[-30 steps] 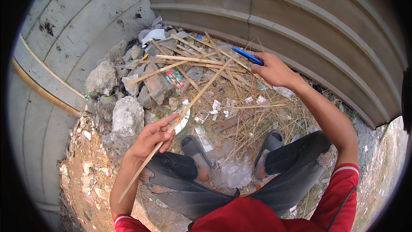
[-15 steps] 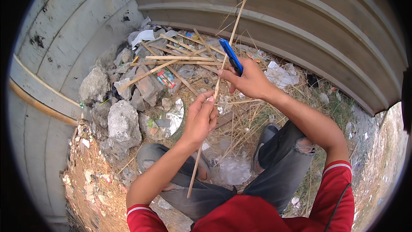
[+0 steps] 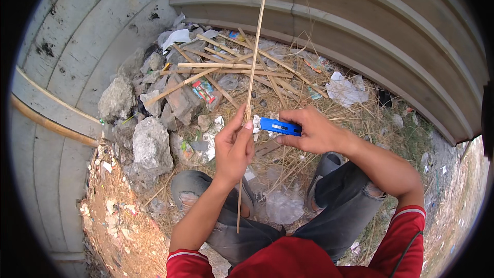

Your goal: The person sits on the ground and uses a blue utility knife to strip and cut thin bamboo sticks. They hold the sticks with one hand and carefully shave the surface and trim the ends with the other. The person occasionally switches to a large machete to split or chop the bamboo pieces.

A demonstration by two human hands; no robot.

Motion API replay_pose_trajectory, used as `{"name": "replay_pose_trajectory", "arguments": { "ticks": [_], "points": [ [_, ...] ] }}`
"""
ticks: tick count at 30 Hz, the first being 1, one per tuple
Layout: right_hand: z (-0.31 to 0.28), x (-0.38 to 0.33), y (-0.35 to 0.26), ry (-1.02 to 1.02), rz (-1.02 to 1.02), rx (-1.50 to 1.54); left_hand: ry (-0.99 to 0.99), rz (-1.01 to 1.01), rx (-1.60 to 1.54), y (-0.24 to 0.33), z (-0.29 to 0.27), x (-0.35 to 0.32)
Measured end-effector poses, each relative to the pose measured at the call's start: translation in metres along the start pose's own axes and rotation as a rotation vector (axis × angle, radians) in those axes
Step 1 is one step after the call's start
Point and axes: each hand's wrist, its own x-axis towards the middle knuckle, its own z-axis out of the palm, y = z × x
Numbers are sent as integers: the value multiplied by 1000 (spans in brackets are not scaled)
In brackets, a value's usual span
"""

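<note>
A long, thin bamboo strip [image 3: 257, 46] runs almost upright from the top of the view down toward my knees. My left hand [image 3: 232, 146] pinches it below its middle, thumb and fingers closed around it. To the right of the strip, my right hand [image 3: 315, 129] is closed on a blue utility knife [image 3: 280, 126]. The knife lies nearly level, its front end pointing at the strip close to my left fingertips. Whether its blade is out cannot be made out. A fine curled fibre [image 3: 309, 10] hangs off beside the strip's upper part.
Beyond my hands, several bamboo strips [image 3: 221, 65] lie crossed on rubble and litter. Grey rocks [image 3: 152, 144] are heaped at the left. A ribbed metal sheet [image 3: 360, 15] and a pale panel wall [image 3: 82, 46] close in the corner. Dry straw and crumpled white paper [image 3: 347, 90] cover the ground.
The knife has come down off the strip's upper part and turned from upright to nearly level. The strip has swung more upright and moved up in view, still in my left hand.
</note>
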Motion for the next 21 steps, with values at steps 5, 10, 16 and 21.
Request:
{"name": "replay_pose_trajectory", "arguments": {
  "ticks": [5, 10, 16, 21],
  "points": [
    [7, -1, -2, 41, 52, 94, -78, -8, -159, -9, -4, -3],
    [6, 1, -9, -17, -20, -63, -197, -69, -306, -5, -7, -5],
    [15, 2, -13, -37, -7, -143, -220, -65, -234, -2, -4, -6],
    [22, 2, -13, 13, -2, -187, -211, -104, -249, -3, -6, -5]
  ]
}}
